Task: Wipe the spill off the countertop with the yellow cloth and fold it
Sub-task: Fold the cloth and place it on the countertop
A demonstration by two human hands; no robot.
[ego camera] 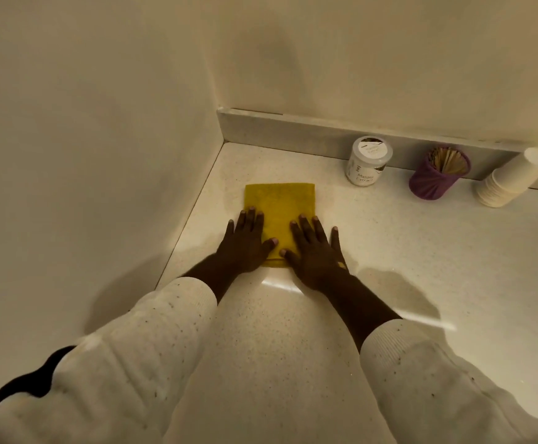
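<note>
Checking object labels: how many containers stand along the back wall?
3, in a row right of the yellow cloth: white jar nearest it, purple holder of sticks in the middle, leaning stack of paper cups farthest right. More could sit beyond the frame's right edge.

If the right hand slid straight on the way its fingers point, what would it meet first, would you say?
The right hand points up across the yellow cloth toward the back. Beyond the cloth's far edge lies bare countertop, then probably the grey backsplash; the white jar sits slightly right of that line.
</note>
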